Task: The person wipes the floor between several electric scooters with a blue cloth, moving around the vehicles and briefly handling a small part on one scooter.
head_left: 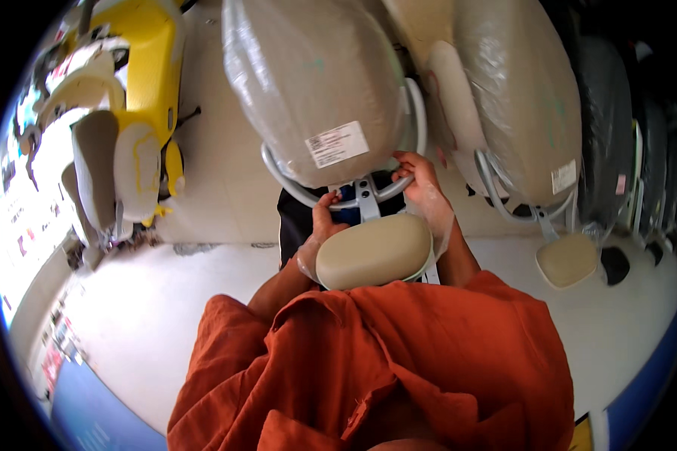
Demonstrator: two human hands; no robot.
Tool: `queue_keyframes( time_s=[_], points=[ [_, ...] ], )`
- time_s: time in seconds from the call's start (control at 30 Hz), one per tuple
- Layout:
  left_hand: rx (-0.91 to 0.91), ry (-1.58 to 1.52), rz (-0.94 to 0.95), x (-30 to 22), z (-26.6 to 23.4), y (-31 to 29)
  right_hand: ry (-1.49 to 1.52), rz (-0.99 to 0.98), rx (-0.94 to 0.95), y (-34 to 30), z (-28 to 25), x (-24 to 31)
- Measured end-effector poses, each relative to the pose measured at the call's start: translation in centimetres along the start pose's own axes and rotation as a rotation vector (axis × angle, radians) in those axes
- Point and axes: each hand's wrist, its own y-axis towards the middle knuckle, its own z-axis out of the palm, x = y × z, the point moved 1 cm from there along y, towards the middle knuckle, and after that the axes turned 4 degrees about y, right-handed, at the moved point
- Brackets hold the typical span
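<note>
A large beige padded backrest (316, 83), wrapped in clear plastic, lies in front of me with a white label (337, 144) near its lower end. A grey tubular frame (287, 180) curves round that end. A metal bracket (366, 199) joins it to a beige headrest pad (376, 252) close to my body. My right hand (420, 173) is closed round the tube's right side, fingers bent. My left hand (325, 220) is at the tube left of the bracket, fingertips pinched; what they hold is unclear. Clear plastic film (438, 218) hangs about both wrists beside the headrest.
A similar wrapped backrest (515, 98) with its own frame and headrest (568, 260) stands to the right, darker wrapped ones (608, 128) beyond it. At the far left is a yellow chair-like unit (152, 75) with beige pads. The floor (158, 301) is pale.
</note>
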Motion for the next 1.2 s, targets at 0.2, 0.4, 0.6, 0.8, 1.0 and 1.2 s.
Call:
queue_keyframes(
  time_s=[0.2,0.4,0.6,0.8,1.0,1.2],
  points=[
    [0.088,0.82,0.166,-2.5,-6.5,2.9,-0.082,0.035,0.147,2.0,-2.0,-1.5],
    [0.438,0.894,-0.089,-11.1,-11.0,-1.0,0.046,-0.159,-0.118,-4.7,-6.7,-9.8],
    [0.247,0.393,0.111,-24.7,-21.8,-0.7,-0.133,0.178,-0.629,-7.3,-10.6,-26.5],
    [0.103,0.215,0.475,-33.6,-28.2,1.4,-1.23,0.008,-0.253,-4.1,9.5,-33.7],
    [0.204,-0.032,0.226,-40.4,-25.3,-0.8,-2.046,-0.013,0.224,-0.4,16.6,-39.5],
    [0.238,0.143,0.252,-46.0,-22.7,-0.6,-1.997,0.23,0.682,2.9,19.4,-38.3]
  ],
)
